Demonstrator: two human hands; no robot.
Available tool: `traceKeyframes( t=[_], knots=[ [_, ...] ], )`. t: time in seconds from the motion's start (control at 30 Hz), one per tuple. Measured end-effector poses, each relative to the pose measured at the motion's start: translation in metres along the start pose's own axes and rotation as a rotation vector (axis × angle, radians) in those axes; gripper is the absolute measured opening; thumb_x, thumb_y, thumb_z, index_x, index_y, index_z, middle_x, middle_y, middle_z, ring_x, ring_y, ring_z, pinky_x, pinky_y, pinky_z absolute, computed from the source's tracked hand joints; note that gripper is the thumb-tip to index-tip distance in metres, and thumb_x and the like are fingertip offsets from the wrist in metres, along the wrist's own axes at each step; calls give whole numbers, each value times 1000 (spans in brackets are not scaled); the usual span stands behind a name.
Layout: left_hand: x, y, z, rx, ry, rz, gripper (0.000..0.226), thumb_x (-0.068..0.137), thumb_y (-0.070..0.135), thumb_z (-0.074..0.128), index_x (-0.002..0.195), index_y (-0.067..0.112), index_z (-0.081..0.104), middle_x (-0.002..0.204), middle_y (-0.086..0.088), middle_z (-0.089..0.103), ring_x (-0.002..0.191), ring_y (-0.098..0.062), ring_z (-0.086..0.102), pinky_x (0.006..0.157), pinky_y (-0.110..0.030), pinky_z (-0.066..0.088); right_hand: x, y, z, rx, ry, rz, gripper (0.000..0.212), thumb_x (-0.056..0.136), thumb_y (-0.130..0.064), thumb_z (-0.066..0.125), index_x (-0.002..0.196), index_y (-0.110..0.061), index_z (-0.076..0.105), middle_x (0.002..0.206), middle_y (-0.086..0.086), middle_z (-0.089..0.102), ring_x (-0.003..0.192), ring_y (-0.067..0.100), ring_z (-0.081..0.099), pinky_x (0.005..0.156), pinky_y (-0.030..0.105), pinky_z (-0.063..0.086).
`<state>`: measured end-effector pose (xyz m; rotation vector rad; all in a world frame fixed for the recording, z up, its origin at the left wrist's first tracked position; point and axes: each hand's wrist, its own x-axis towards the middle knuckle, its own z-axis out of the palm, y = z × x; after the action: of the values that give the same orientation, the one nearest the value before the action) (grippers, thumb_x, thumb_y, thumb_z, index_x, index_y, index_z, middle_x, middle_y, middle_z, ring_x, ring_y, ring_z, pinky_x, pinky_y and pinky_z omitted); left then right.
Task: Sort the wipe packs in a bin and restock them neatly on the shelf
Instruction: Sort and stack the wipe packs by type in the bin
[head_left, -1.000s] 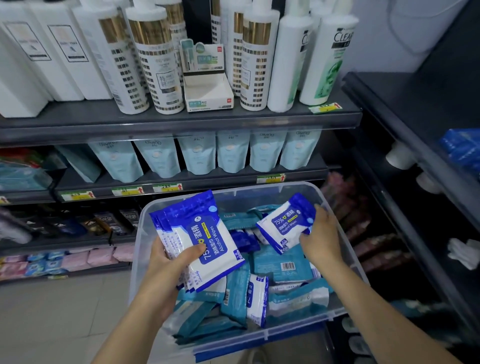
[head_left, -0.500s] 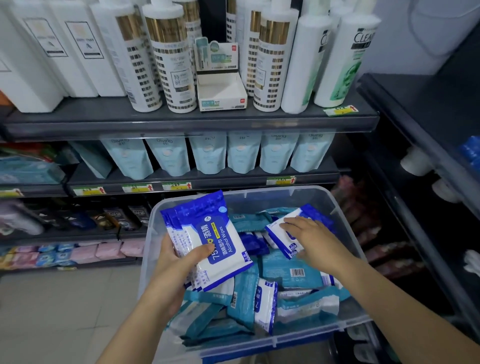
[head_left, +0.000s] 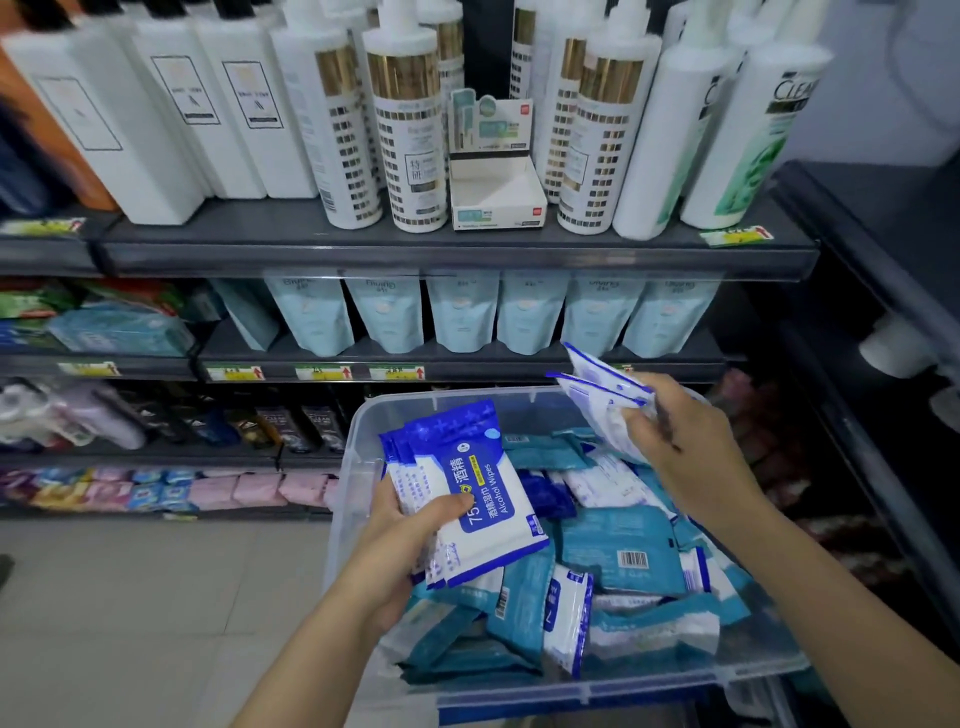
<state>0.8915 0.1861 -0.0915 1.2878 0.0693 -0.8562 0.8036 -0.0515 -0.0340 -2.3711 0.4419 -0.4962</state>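
While my right hand (head_left: 675, 447) lifts packs (head_left: 597, 400), sorting continues.
Just out of the bin (head_left: 358, 431), they sit pinched in its fingers; my left hand (head_left: 395, 540) grips the blue stack (head_left: 467, 493) over the bin. Restocking waits.

Front wipe pack (head_left: 478, 499), 6 o'clock: "75", "酒精", "Alcohol Wipes". White bottle (head_left: 753, 130), 1 o'clock: "CLEA", rest cut off. Gold-banded bottle (head_left: 410, 135), 12 o'clock: "特研". Price tags (head_left: 236, 372), 9 o'clock: illegible.
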Motion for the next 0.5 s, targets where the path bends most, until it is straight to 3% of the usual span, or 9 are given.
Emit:
traceKeyframes(
  t=[0.1, 0.17, 0.23, 0.37, 0.43, 0.5],
  knots=[
    [-2, 1, -3, -39, -59, -53, 68, 60, 14, 80, 123, 16, 53, 107, -11, 71, 91, -29, 70, 66, -37, 56, -6, -35, 3, 39, -125, -251, 46, 85, -9, 49, 127, -29, 53, 119, -8, 62, 110, 3, 53, 90, 10, 39],
    [-4, 3, -5, -109, -102, -91, 61, 63, 19, 73, 121, 19, 55, 110, -13, 70, 91, -28, 70, 65, -35, 57, -15, -37, 16, -23, -167, -428, 63, 77, 7, 46, 123, -35, 52, 132, -16, 52, 128, 8, 41, 108, 29, 32],
    [-6, 4, -8, -164, -131, -111, 63, 63, 24, 75, 123, 18, 57, 114, -14, 69, 91, -28, 70, 65, -35, 57, -28, -28, 33, 46, -208, -436, 63, 77, 7, 38, 116, -40, 52, 132, -26, 46, 131, 8, 38, 110, 33, 33],
    [-10, 2, -15, -149, -146, -111, 79, 58, 33, 80, 131, 19, 52, 122, -14, 65, 107, -34, 64, 80, -44, 56, -41, -22, 48, 193, -210, -373, 46, 88, -1, 41, 111, -37, 57, 129, -29, 48, 127, 4, 42, 106, 17, 32],
    [-12, 0, -17, -143, -131, -103, 81, 59, 36, 80, 133, 21, 49, 123, -12, 64, 111, -35, 62, 86, -47, 54, -39, -27, 45, 252, -270, -320, 54, 84, 6, 41, 108, -38, 61, 128, -28, 51, 128, 2, 42, 106, 14, 30],
    [-15, 0, -17, -152, -116, -76, 79, 61, 35, 80, 132, 23, 48, 121, -11, 66, 108, -33, 64, 81, -45, 56, -38, -35, 38, 433, -416, -153, 58, 82, 6, 39, 105, -38, 66, 126, -27, 56, 129, -2, 42, 107, 14, 31]
  ],
)
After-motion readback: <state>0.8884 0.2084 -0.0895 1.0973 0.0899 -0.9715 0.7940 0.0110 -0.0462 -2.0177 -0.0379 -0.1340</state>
